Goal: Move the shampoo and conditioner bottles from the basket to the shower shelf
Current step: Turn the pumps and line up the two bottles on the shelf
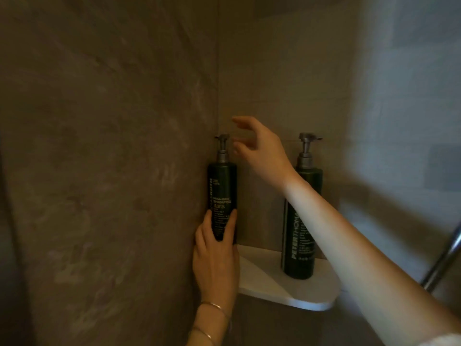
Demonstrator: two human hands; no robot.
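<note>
At the shower corner: left hand (215, 248) wraps the lower body of the shampoo bottle (222, 193), upright against the left wall, base at the white corner shelf (287, 290). Right hand (262, 146) empty, fingers spread, just beside its pump (222, 146), not touching. Second dark bottle (299, 231) stands upright on the shelf, behind the right forearm.

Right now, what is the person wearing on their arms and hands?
No gloves on either hand. The left hand has two thin metal bracelets at the wrist. The right hand and forearm are bare, with a pale sleeve edge near the elbow.
</note>
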